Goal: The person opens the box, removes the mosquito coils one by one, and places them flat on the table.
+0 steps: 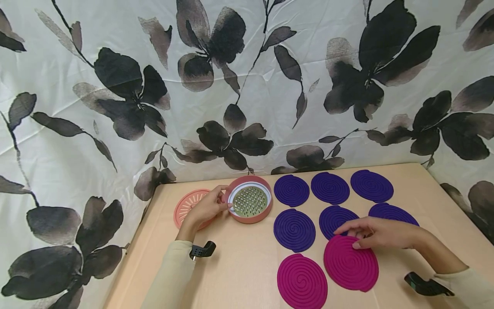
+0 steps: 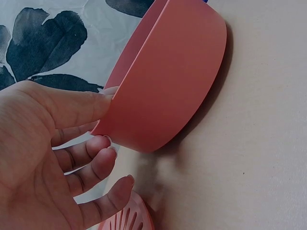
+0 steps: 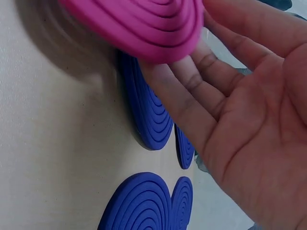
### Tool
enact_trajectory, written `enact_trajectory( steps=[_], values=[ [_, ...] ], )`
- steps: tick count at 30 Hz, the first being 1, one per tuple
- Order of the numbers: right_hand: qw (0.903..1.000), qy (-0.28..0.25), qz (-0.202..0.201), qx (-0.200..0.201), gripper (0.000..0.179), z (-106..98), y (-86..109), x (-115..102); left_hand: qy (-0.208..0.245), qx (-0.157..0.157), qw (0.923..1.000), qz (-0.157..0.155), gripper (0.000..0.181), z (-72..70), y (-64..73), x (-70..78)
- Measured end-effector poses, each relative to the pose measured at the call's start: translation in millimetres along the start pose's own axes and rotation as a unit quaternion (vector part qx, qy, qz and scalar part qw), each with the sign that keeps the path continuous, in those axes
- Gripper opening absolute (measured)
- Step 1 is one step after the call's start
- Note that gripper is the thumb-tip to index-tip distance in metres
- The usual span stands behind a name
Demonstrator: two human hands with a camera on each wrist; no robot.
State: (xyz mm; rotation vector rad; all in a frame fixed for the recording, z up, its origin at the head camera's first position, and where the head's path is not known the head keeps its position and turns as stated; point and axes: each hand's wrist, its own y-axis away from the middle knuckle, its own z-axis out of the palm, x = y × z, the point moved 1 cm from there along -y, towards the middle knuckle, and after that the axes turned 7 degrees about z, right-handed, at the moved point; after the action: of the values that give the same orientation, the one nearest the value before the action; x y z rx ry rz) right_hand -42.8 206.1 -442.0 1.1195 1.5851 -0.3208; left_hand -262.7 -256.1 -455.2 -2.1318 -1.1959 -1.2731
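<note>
My left hand pinches the rim of a round salmon-pink bowl between thumb and fingers. Inside the bowl, a white ring surrounds a metal grater disc with raised holes. A slotted salmon lid lies partly behind that hand. With thumb and fingers my right hand holds a magenta spiral coaster by its far edge; in the right wrist view the coaster is raised off the table. Another magenta coaster lies just left of it.
Several dark blue spiral coasters lie in two rows right of the bowl, two of them partly hidden by the right hand and its coaster. A floral cloth hangs behind the light wooden table.
</note>
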Motion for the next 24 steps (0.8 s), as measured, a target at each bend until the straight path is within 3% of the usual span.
enact_trajectory(
  steps=[7, 24],
  values=[
    [0.9994, -0.01, -0.004, -0.033, 0.037, -1.1, 1.3, 2.3, 0.002, 0.0, 1.0, 0.004, 0.057, -0.4, 0.2, -0.3],
    [0.9988, -0.01, -0.003, -0.048, 0.03, -3.0, 4.2, 6.8, 0.002, -0.004, 1.0, 0.005, 0.058, -1.5, 0.3, -1.2]
  ],
)
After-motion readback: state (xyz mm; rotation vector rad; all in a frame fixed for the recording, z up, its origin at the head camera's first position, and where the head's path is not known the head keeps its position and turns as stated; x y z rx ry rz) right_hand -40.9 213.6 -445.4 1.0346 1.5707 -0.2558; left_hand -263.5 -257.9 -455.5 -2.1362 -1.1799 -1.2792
